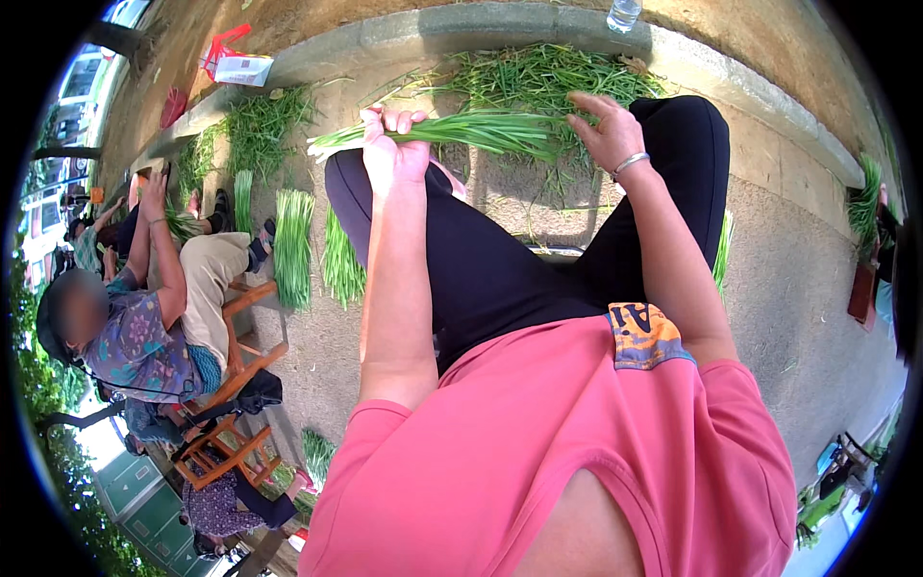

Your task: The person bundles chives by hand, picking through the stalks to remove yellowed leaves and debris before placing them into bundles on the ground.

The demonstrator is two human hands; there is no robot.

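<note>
My left hand (395, 148) is closed around a bundle of long, flat green leaves (490, 133) that look like Chinese chives. The bundle lies sideways above my knees, pale cut ends to the left and green tips to the right. Just past those tips is my right hand (609, 137), its thumb and fingers apart and a bracelet on the wrist; whether it touches a stray leaf cannot be told. Beyond the bundle, a loose heap of green leaves (533, 76) covers the ground. Neat bunches (293, 249) lie at the left of my legs, another (723, 252) at the right.
A stone kerb (490, 25) curves behind the heap, with a clear plastic container (624, 14) on it. A white box with a red bag (244, 70) is at the upper left. On the left, another person (144, 346) sits on a wooden chair (245, 360); more people are beyond.
</note>
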